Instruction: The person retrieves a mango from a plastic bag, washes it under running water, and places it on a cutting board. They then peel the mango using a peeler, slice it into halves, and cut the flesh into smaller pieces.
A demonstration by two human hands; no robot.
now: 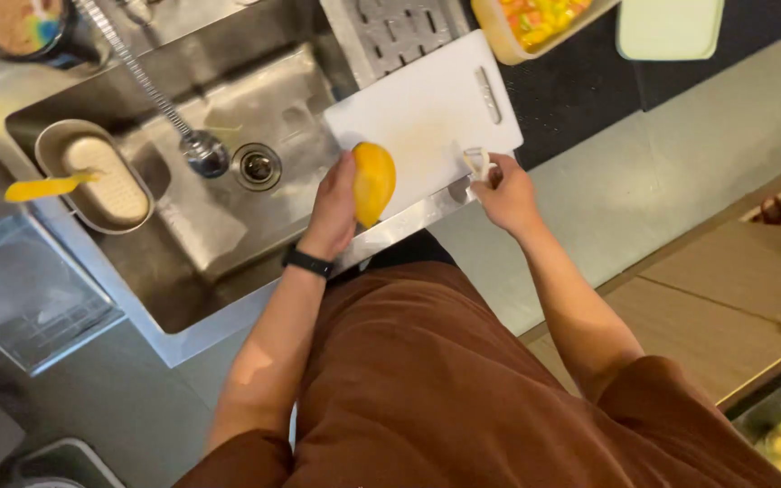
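My left hand (334, 210) is wrapped round a peeled mango (373, 183), fingers behind it and thumb to the near side, so the fruit sits in my palm over the near left corner of the white cutting board (427, 113). My right hand (506, 192) is closed on a small pale peeler (478, 163), pinched between thumb and fingertips just beside the board's near right corner; its blade end is too small for me to read clearly. The two hands are apart, with bare board between them.

To do this well, I judge I should keep my left grip firm but on the back of the mango only, since the flesh looks bare and wet and will slip. The tool should travel away from my holding fingers, in long light strokes along the fruit, and I should turn the mango in my palm, not twist my wrist.

The mango's long axis runs nearly up and down in the view, tilted slightly, one end towards the sink side of the board and the other towards my body. Its broad yellow face is turned to my right hand.

Beyond the board lies the steel sink (228, 226), with a spring-neck tap (142, 81) over the drain. A tray of cut fruit (535, 23) stands on the dark worktop (580, 99).
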